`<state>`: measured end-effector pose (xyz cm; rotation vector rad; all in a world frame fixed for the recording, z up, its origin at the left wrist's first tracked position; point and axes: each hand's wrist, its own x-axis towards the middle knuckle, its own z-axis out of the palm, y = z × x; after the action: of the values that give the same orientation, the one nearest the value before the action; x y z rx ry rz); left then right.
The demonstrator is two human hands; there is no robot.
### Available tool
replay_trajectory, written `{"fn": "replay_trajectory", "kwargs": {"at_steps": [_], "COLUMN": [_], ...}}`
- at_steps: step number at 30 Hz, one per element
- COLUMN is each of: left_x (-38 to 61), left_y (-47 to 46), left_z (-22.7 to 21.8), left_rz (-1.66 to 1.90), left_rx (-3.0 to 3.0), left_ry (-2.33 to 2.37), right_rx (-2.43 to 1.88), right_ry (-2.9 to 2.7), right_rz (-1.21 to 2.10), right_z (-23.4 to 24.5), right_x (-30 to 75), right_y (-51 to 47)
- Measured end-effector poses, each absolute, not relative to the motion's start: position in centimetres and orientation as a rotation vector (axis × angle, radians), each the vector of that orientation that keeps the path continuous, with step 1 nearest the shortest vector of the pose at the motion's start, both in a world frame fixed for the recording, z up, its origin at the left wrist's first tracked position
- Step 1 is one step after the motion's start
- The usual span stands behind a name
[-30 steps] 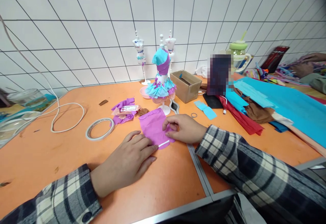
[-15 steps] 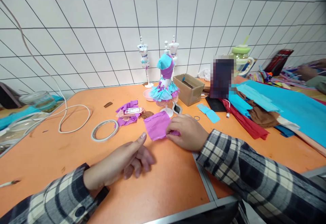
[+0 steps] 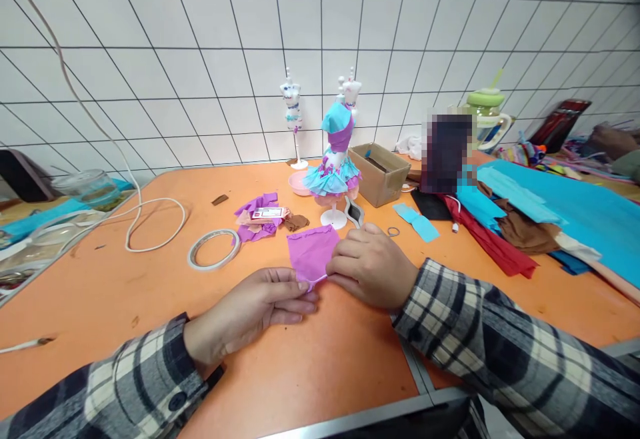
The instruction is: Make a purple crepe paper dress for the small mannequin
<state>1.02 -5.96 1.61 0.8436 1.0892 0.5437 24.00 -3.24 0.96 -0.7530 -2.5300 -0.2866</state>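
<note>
A purple sheet is held on the near side of the work area, in front of the dressed mannequin and between the two hands. Its near left corner is pinched between thumb and fingers of the left hand; its near right edge is gripped at the curled fingertips of the right hand, whose thumb is largely hidden. The hands are set apart, with a short length of the near edge, marked by a pale line, exposed between them. A folded ridge is noted along the far edge. Just beyond the sheet, to its left, a labelled packet is laid on crumpled purple scraps, with a brown scrap beside it. A roll of tape is laid flat farther left. Past the right hand, small light blue pieces are spread on the orange table. The mannequin is dressed in blue and purple and is flanked on the right by an open cardboard box. A pink dish is placed behind it, to the left. Red material is strewn farther right, beside a large blue sheet.
</note>
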Motion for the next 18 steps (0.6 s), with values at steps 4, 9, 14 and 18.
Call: {"fn": "replay_trajectory", "kwargs": {"at_steps": [4,9,14,18], "left_x": [1.5,2.2,2.3,2.2], "left_y": [-6.2,-6.6,-6.6,-6.7], "left_z": [1.2,0.5,0.4,0.5], "left_rz": [0.684,0.717,0.751,0.749], "left_rx": [0.912,1.033,1.076,1.119], "left_ry": [1.094,1.112,1.107,1.084], "right_rx": [-0.828,-0.827,-0.88,-0.933], "right_ry": [-2.372,-2.191,-2.219,-2.263], "right_rz": [-0.062,0.285,0.262,0.216], "right_z": [1.2,0.8,0.4,0.3], "right_x": [23.8,23.2,22.7,22.6], "right_y": [-3.7,-3.7,-4.1,-4.2]}}
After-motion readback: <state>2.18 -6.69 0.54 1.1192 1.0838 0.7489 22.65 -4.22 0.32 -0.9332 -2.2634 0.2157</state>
